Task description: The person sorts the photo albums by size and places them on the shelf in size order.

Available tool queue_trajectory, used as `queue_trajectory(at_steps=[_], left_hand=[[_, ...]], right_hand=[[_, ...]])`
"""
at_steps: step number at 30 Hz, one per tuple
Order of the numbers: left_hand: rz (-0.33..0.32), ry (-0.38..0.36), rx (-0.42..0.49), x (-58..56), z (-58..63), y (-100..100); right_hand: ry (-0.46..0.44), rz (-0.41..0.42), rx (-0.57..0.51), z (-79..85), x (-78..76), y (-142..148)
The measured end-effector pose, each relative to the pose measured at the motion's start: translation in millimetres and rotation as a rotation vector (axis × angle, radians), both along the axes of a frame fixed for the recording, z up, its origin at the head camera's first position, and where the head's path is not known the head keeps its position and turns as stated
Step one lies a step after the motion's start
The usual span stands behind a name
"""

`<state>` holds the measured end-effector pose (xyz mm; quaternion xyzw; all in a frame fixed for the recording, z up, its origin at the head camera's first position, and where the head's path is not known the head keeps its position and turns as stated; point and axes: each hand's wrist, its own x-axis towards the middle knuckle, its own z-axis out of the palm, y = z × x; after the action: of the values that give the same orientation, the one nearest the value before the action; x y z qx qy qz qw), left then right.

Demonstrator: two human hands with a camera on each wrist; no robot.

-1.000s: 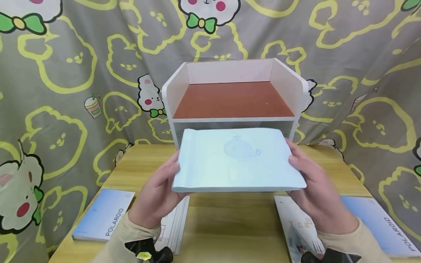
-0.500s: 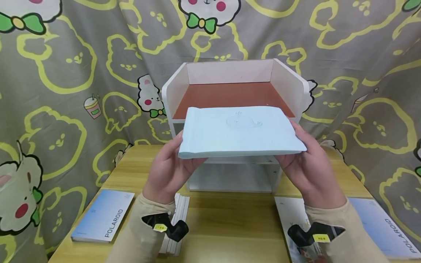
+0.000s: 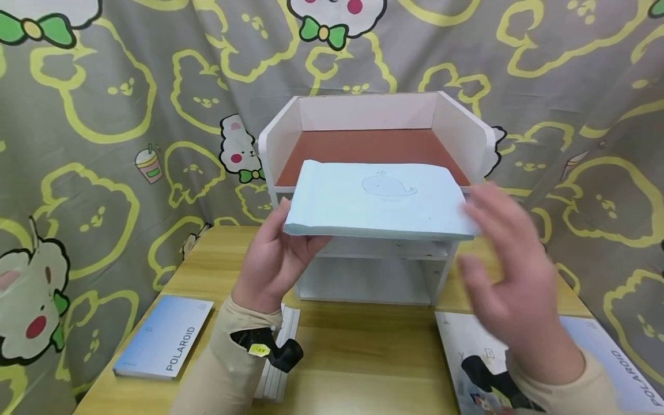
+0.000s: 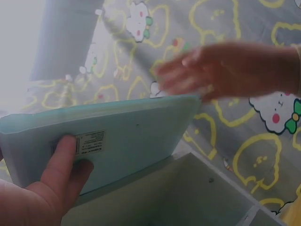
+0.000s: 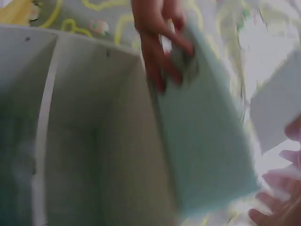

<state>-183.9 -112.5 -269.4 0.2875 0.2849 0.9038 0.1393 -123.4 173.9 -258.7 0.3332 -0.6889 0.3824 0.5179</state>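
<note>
A light blue book [image 3: 373, 210] with a small whale drawn on its cover is held level in front of the shelf's upper board. My left hand [image 3: 270, 259] grips its left end, fingers underneath and thumb at the side edge. Those fingers [image 4: 63, 162] lie across a printed label on the book's underside in the left wrist view. Off the right end, my right hand [image 3: 510, 276] is raised, blurred by motion, with its fingers extended and nothing in them. Its fingers [image 5: 277, 202] also appear beside the book's near end in the right wrist view.
A white shelf unit [image 3: 461, 132] with a red-brown top board stands on the wooden table [image 3: 363, 351]. Blue POLAROID books [image 3: 161, 337] lie at left and right. White books [image 3: 277, 369] lie near the left forearm, and a pictured one [image 3: 456, 340] lies under the right.
Both hands raised the book and carried it forward, up to the shelf's top level. In the last half second my right hand has let go and moved off to the right.
</note>
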Motion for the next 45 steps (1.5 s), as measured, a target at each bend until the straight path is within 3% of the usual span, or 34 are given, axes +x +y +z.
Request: queue_trajectory(at_steps=[2,3,5,8,11,14,20,23,25,27,29,31,33,35,37,39,42,45], left_hand=[[0.017,0.009,-0.011,-0.2,0.5,1.2],[0.028,0.013,-0.017,-0.2,0.7,1.7],[0.052,0.016,-0.033,0.0,0.5,2.8],[0.086,0.024,-0.064,0.5,0.1,5.3],[0.098,0.029,-0.078,0.3,0.3,8.9],[0.078,0.027,-0.071,-0.2,1.2,12.4],[0.022,0.043,-0.069,-2.0,2.1,12.1],[0.051,0.060,-0.169,-1.2,2.0,9.2],[0.132,0.111,-0.321,2.1,1.2,6.2],[0.306,0.243,-0.577,8.2,-0.3,2.9],[0.555,0.441,-0.869,15.7,-3.0,-0.3],[0.854,0.660,-1.088,22.1,-6.4,-2.1],[1.132,0.873,-1.169,24.6,-8.0,-1.6],[1.318,1.054,-1.152,22.6,-7.7,0.0],[1.410,1.193,-1.161,17.5,-6.6,2.6],[1.426,1.272,-1.207,12.2,-6.1,5.2],[1.426,1.299,-1.319,6.5,-8.6,8.2],[1.424,1.285,-1.358,3.6,-11.1,10.2]], right_hand=[[0.226,-0.038,0.203,2.5,4.6,-14.4],[0.260,-0.038,0.296,3.4,7.8,-21.5],[0.242,-0.030,0.466,2.6,12.6,-31.7],[0.133,-0.074,0.625,-2.0,13.0,-38.9],[0.035,-0.133,0.693,-6.2,7.2,-40.4],[-0.007,-0.167,0.718,-7.5,-0.5,-42.1],[-0.015,-0.201,0.704,-7.3,-29.0,-46.0],[-0.006,-0.194,0.688,-9.1,-42.5,-42.4],[0.006,-0.189,0.660,-10.8,-47.0,-37.5],[0.030,-0.191,0.605,-12.9,-48.0,-30.6],[0.066,-0.203,0.528,-14.2,-47.0,-22.1],[0.101,-0.234,0.444,-14.6,-45.7,-12.4],[0.116,-0.273,0.375,-14.5,-45.0,-2.2],[0.118,-0.309,0.321,-15.2,-45.1,6.9],[0.105,-0.339,0.296,-17.0,-45.1,14.8],[0.086,-0.363,0.302,-20.5,-45.3,21.1],[0.037,-0.382,0.359,-27.0,-46.0,27.1],[-0.020,-0.392,0.414,-33.0,-49.2,29.9]])
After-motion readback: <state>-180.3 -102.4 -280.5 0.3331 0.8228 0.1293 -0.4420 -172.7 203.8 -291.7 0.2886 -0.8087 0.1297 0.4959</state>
